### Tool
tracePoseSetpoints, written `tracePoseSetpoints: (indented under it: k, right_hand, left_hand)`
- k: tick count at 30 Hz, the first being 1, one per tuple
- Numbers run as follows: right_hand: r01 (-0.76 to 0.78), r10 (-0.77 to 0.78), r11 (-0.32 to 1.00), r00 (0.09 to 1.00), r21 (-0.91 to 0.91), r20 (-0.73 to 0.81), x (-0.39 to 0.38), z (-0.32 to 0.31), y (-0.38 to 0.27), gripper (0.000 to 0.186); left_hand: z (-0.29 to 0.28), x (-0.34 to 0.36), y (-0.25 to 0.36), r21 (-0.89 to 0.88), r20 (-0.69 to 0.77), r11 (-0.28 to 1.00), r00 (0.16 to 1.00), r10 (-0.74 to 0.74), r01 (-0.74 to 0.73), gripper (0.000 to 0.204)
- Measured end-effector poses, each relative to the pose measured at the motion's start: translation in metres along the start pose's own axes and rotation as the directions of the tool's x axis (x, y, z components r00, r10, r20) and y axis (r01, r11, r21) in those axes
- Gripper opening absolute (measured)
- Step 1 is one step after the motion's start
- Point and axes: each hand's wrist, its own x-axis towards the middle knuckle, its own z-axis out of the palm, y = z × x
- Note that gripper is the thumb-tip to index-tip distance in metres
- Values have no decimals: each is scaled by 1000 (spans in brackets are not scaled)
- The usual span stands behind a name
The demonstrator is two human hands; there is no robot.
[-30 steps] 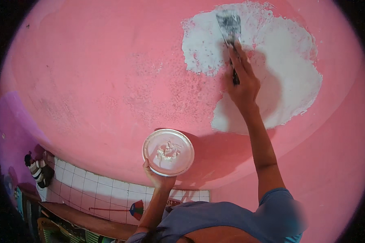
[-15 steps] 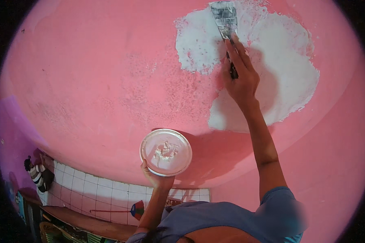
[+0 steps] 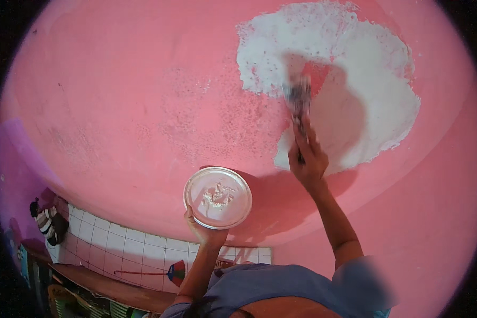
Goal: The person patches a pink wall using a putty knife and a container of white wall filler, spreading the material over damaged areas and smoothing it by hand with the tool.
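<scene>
My right hand (image 3: 308,161) is closed round the dark handle of a putty knife (image 3: 298,96), its smeared metal blade pointing up and slightly blurred. The blade is at the inner edge of a rough white putty patch (image 3: 379,69) on the pink wall (image 3: 122,79). Whether it touches the wall I cannot tell. Lower down, my left hand (image 3: 205,232) grips the rim of a round white lid (image 3: 238,212) and supports it from below. A small lump of whitish putty (image 3: 217,196) lies in the lid's middle.
Dark speckled marks (image 3: 212,114) cover the wall left of the patch. Below are a white tiled floor (image 3: 103,238), a broom (image 3: 176,273) with coloured bristles, and brown wooden furniture (image 3: 111,289). A striped cloth item (image 3: 49,222) hangs or lies at the far left.
My right hand has drawn the putty knife down the wall, from the top of the patch to its inner edge. The left hand and the lid have stayed nearly still.
</scene>
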Motion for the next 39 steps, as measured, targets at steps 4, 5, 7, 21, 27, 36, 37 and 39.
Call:
tracePoseSetpoints:
  k: [4,5,7,21,27,36,37,39]
  right_hand:
    - [-28,33,997,997,71,-71,63,14,-5,41]
    - [-8,17,996,995,91,-101,67,17,-6,41]
    - [-14,19,998,996,61,-90,47,28,-4,41]
    - [-56,54,998,997,-36,-51,-13,33,-6,41]
    - [-35,30,997,997,-64,-77,-43,42,8,42]
    - [-42,55,995,989,92,-136,37,35,-17,45]
    - [-63,78,991,989,120,-122,50,36,-22,46]
    - [-84,101,985,989,149,-106,57,44,-25,47]
  left_hand:
    - [7,-2,2,-4,-23,1000,1000,-5,5,72]
    - [8,-2,2,-5,-28,1000,1000,-8,8,72]
    - [8,-2,1,21,-61,1000,998,-10,11,72]
    - [10,-4,2,28,-64,999,998,-13,15,69]
    - [11,-4,2,47,-25,999,1000,13,-12,74]
    - [7,-5,1,37,-4,999,1000,30,-30,73]
    - [9,-5,0,40,3,998,999,38,-38,73]
    - [10,-4,-1,55,-27,998,999,42,-40,73]
